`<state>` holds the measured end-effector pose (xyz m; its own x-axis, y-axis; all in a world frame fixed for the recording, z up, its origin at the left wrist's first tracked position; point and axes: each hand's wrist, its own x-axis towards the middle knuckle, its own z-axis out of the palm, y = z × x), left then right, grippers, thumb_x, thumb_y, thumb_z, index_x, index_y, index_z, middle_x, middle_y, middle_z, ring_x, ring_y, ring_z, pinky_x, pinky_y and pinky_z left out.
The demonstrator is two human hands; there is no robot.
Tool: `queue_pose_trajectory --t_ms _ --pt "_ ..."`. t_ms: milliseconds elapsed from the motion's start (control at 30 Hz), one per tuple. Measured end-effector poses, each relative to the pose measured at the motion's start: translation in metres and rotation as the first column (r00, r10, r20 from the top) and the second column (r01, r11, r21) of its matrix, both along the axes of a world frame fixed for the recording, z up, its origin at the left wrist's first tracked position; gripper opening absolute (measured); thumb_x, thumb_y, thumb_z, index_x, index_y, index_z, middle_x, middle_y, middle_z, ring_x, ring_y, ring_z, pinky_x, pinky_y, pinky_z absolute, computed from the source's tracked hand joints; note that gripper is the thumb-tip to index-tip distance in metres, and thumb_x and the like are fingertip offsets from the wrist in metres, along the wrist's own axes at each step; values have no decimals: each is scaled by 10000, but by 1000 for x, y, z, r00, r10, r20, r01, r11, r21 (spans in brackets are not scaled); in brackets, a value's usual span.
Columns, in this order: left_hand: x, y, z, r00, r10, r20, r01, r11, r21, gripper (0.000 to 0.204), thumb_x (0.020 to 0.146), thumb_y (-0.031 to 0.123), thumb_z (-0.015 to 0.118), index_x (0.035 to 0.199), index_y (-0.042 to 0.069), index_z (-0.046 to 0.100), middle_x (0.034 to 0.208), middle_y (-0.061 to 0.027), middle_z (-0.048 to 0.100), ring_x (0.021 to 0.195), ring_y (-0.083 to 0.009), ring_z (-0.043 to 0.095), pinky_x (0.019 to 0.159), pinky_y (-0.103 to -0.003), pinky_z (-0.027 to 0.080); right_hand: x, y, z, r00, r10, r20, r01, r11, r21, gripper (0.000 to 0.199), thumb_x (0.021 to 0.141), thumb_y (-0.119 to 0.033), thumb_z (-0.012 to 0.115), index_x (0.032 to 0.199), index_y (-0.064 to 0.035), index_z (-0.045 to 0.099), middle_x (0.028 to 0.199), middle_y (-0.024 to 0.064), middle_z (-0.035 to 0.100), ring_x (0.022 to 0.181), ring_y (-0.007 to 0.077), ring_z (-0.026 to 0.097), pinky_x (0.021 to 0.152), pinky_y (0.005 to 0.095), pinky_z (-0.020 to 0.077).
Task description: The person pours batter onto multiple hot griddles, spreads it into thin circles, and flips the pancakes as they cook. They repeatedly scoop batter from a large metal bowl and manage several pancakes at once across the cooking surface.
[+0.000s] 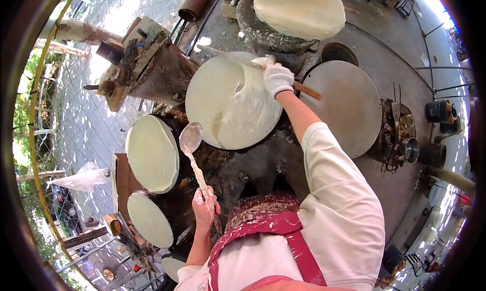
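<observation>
My left hand (204,208), smeared with pale batter, is closed around the coated handle of a ladle (191,138). The ladle's bowl points away from me, beside the near left edge of a large round griddle. On my right hand (278,79) is a white glove, closed on a batter spreader (308,91) with a brown wooden handle. Its long pale blade reaches left over the far part of the griddle. Wet batter (248,116) covers much of the griddle, streaky on the right, with a small ring-shaped gap near the middle.
To the right lies another round griddle (344,106), its surface plain grey. Pale sheets cover the round griddles (153,154) (150,220) on the left and the far griddle (298,12). A metal pot (409,149) stands at the right, a fan (108,274) at the lower left.
</observation>
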<state>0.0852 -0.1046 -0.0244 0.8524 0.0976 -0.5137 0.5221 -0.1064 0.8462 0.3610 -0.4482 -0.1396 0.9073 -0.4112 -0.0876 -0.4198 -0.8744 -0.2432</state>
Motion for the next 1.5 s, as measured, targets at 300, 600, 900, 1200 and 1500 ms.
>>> queue_pose_trajectory --t_ms 300,600,900,1200,1500 --pt "21 -15 -10 998 -30 56 36 992 -117 186 980 202 558 889 45 514 603 5 442 399 -80 421 336 -220 344 -202 18 -29 892 -283 352 -174 504 846 413 941 -234 626 1345 -170 569 944 28 688 768 190 644 672 331 510" --pt "67 -27 -15 988 -101 117 116 985 -129 210 984 221 549 900 29 537 594 -2 443 368 -103 414 331 -230 324 -235 -22 -12 895 -380 -233 216 -86 973 285 951 -279 636 1219 -183 648 730 -94 564 495 12 412 420 185 329" --pt "266 -70 -72 863 -445 239 490 852 -186 220 966 209 547 818 51 507 622 12 437 451 -83 414 390 -229 318 -262 0 16 956 -177 -234 255 109 961 303 974 -270 596 1235 -127 652 818 -69 594 640 11 487 547 193 394" --pt "235 -57 -84 862 -473 -179 379 839 -391 127 934 67 517 812 35 508 654 -23 479 450 -85 412 376 -208 333 -281 123 5 830 -410 -380 307 -233 923 192 943 -337 637 1025 -167 669 652 -84 527 472 38 435 402 207 315" --pt "193 -31 -83 880 -305 -363 -25 736 -677 98 929 52 534 881 31 451 688 -2 462 510 -83 420 448 -245 363 -267 194 15 798 -510 -321 202 -274 940 221 944 -206 648 1162 -172 663 780 -91 597 524 11 462 438 187 371"
